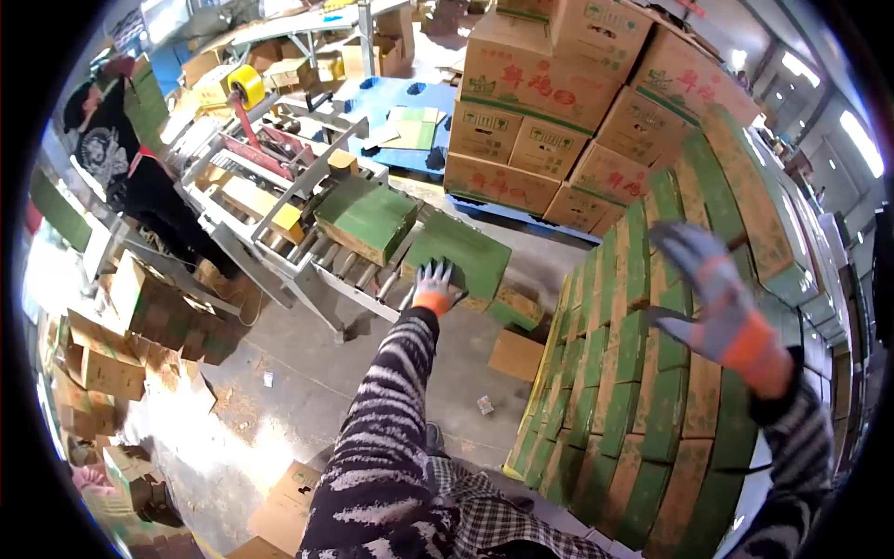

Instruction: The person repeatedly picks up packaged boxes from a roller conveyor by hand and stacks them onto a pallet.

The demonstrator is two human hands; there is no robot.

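My left hand [436, 286], in a grey glove with an orange cuff, rests on the near edge of a green-topped box [466, 252], fingers apart. That box sits at the end of a roller conveyor [345, 264]. Another green-topped box [366, 219] lies on the rollers to its left. On the right my right hand [712, 303], gloved the same way, is raised with its fingers spread and nothing in it. It is in front of a tall stack of green and brown boxes [643, 373].
Large cartons [540, 79] are piled on a blue pallet at the back. A person [121, 149] in dark clothes stands beyond the conveyor at the left. A brown box [515, 355] sits on the floor by the stack. Open cartons [112, 373] lie at the left.
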